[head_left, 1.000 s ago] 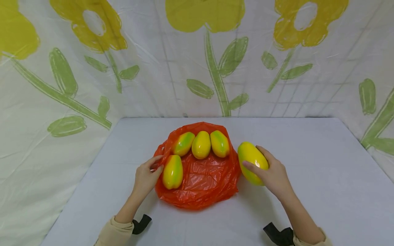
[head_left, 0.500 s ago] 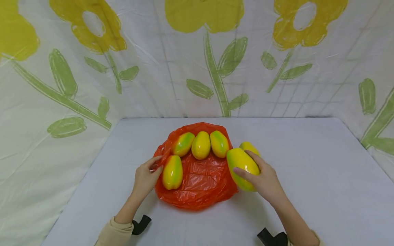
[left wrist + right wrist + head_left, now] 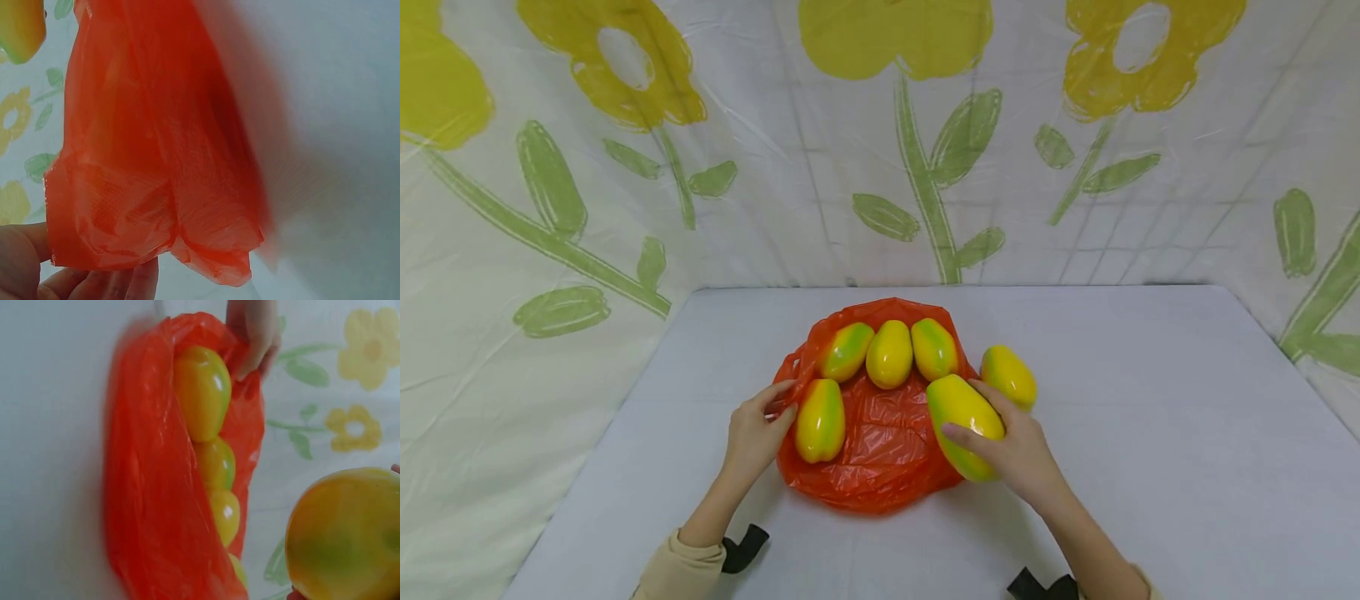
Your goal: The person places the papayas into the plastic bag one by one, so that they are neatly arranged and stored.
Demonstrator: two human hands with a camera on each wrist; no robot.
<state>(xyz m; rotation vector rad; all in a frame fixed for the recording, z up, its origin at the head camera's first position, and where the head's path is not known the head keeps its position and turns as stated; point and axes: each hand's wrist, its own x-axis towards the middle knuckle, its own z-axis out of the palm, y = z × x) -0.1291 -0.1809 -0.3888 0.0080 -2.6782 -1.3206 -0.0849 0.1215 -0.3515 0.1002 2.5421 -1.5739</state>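
A red plastic bag (image 3: 887,437) lies spread with its mouth up on the table. Three yellow-green papayas rest in a row along its far side, the middle papaya (image 3: 890,355) among them, and another papaya (image 3: 821,421) sits at its left side. My left hand (image 3: 757,429) pinches the bag's left rim between thumb and fingers; in the left wrist view the red film (image 3: 125,206) hangs from that grip. With my right hand (image 3: 1021,457) I hold a papaya (image 3: 961,421) over the bag's right edge. Its underside (image 3: 340,537) shows large in the right wrist view.
One more papaya (image 3: 1009,377) lies on the white table (image 3: 1150,400), just right of the bag and behind my right hand. A white curtain (image 3: 820,167) with painted yellow flowers hangs behind the table. Black straps (image 3: 743,547) stick out near both wrists.
My right hand has carried the papaya left and toward me, from beside the bag to over its right edge. That uncovers the papaya on the table. The left hand stays put.
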